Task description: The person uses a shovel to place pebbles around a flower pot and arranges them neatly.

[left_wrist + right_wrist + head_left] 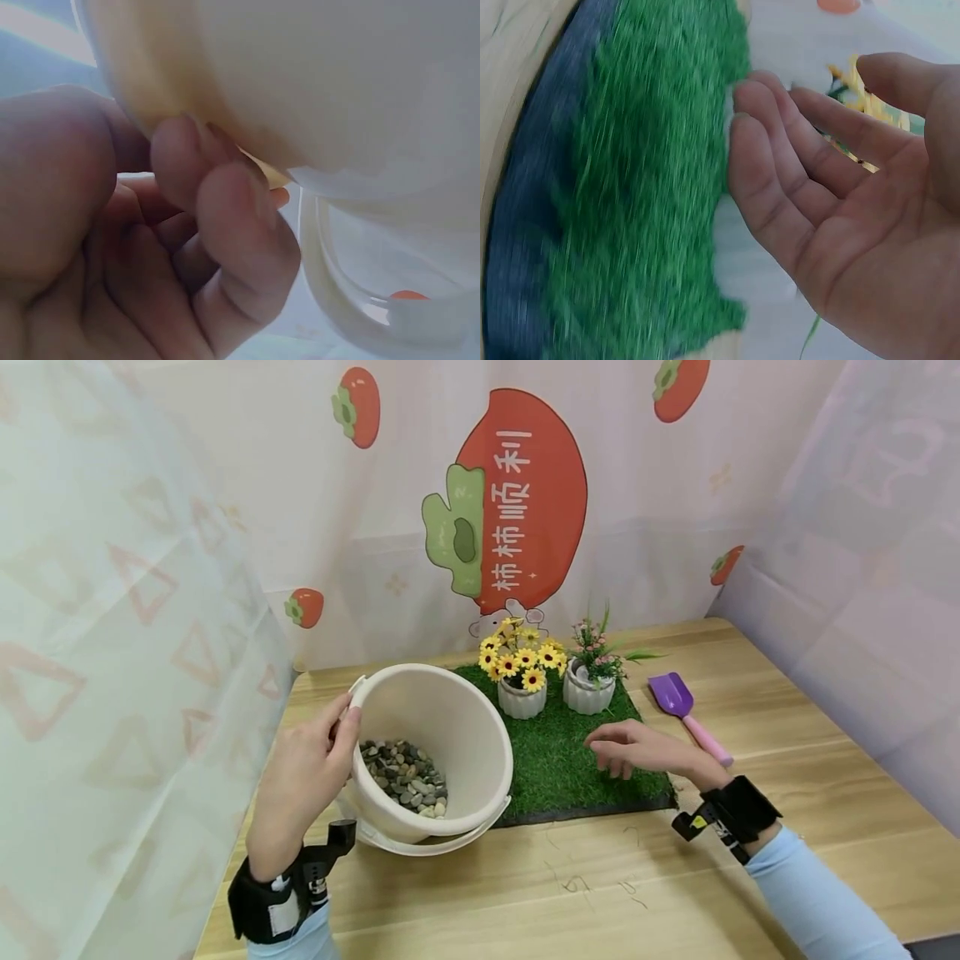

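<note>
A cream-white bucket [472,752] tilts toward me at the left of the table, with grey and brown pebbles [408,777] lying inside it. My left hand [311,768] grips its rim on the left side, thumb on top; in the left wrist view the fingers [244,232] curl under the edge. The bucket's handle [442,847] hangs down at the front. Over the artificial grass mat [547,777] hovers my right hand [637,747], fingers loosely bent and holding nothing. The right wrist view shows that palm [870,247] beside the green turf.
Two white pots stand at the mat's back: one with yellow flowers [522,664], one with small pink flowers [590,685]. A purple shovel with a pink handle [705,739] lies right of the mat. Thin green strands [573,885] lie on the wooden table [465,910]. Cloth walls surround it.
</note>
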Demonstrator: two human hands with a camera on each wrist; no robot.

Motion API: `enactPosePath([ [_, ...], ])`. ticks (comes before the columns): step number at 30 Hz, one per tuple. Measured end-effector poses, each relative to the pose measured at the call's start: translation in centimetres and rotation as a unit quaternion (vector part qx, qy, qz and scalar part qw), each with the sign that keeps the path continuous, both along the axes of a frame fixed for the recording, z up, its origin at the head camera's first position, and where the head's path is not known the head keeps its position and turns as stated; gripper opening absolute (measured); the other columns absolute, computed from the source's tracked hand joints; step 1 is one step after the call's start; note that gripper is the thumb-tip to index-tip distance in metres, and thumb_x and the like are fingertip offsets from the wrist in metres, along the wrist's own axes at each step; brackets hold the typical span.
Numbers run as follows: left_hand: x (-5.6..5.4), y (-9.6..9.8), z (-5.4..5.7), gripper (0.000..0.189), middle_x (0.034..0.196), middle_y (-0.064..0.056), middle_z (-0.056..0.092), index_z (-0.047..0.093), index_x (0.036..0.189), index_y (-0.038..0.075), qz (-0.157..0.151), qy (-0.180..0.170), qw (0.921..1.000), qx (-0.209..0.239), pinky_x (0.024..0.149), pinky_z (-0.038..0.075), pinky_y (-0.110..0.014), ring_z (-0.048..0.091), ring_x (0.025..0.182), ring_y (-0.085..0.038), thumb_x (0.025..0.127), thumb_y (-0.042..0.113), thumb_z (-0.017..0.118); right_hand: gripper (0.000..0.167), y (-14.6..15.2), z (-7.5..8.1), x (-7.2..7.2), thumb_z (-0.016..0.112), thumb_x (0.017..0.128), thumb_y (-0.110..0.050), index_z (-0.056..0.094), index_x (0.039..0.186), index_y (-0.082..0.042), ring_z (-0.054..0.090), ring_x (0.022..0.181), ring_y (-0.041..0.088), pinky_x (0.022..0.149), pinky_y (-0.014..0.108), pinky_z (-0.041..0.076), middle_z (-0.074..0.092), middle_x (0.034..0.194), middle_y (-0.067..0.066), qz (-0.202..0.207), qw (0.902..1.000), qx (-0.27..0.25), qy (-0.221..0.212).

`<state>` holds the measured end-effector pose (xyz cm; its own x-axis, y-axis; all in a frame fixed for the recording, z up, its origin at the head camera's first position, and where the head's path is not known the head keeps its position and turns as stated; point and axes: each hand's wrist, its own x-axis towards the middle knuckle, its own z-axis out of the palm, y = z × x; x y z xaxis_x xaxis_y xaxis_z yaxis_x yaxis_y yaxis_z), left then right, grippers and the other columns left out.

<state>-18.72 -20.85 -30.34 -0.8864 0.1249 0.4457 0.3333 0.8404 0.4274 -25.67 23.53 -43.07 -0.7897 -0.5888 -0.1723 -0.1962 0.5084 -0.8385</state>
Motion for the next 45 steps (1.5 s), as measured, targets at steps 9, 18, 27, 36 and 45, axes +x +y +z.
enactPosePath([
  [9,-0.3,0.4,0.7,0.038,0.058,-0.003,0.049,0.06,0.133,0.002,-0.023,0.022,0.9975,-0.063,0.054,0.037,-0.031,0.048,0.055,-0.019,0.104,0.022,0.045,0.052,3.4,-0.1,0.0,0.046,0.105,-0.032,0.046,0.138,0.007,0.065,0.088,0.031,0.074,0.04,0.056,0.064,0.108,0.026,-0.064,0.9977,0.009,-0.018],
  [18,-0.3,0.4,0.5,0.035,0.064,-0.002,0.055,0.062,0.131,0.006,-0.03,0.028,0.9984,-0.038,0.049,0.035,-0.024,0.044,0.052,-0.011,0.103,0.022,0.049,0.051,6.0,0.1,0.0,0.045,0.105,-0.029,0.044,0.137,0.011,0.065,0.087,0.03,0.071,0.038,0.056,0.063,0.108,0.026,-0.119,0.9906,0.035,0.058],
  [27,-0.5,0.0,0.2,0.037,0.063,0.001,0.052,0.061,0.132,0.004,-0.03,0.03,0.9987,-0.027,0.049,0.034,-0.023,0.04,0.051,-0.008,0.102,0.023,0.052,0.034,8.8,0.9,-0.9,0.051,0.102,-0.018,0.06,0.121,0.009,0.067,0.083,0.03,0.072,0.044,0.054,0.068,0.101,0.022,-0.155,0.947,0.18,0.216],
  [36,-0.6,-0.1,0.0,0.037,0.065,0.001,0.054,0.061,0.131,0.005,-0.039,0.002,0.9989,-0.026,0.048,0.035,-0.023,0.042,0.05,-0.006,0.1,0.024,0.055,0.033,10.5,0.6,-1.2,0.053,0.1,-0.023,0.06,0.108,0.008,0.058,0.067,0.018,0.059,0.036,0.045,0.064,0.08,0.011,-0.156,0.9194,0.292,0.213],
  [45,0.0,0.0,0.3,0.038,0.065,0.001,0.056,0.059,0.133,0.005,-0.033,-0.011,0.9992,-0.018,0.047,0.036,-0.022,0.044,0.049,-0.005,0.101,0.024,0.055,0.062,11.0,0.6,-1.7,0.037,0.096,-0.066,0.051,0.094,-0.006,0.056,0.065,0.02,0.061,0.044,0.045,0.053,0.059,0.003,-0.139,0.9062,0.391,0.081],
])
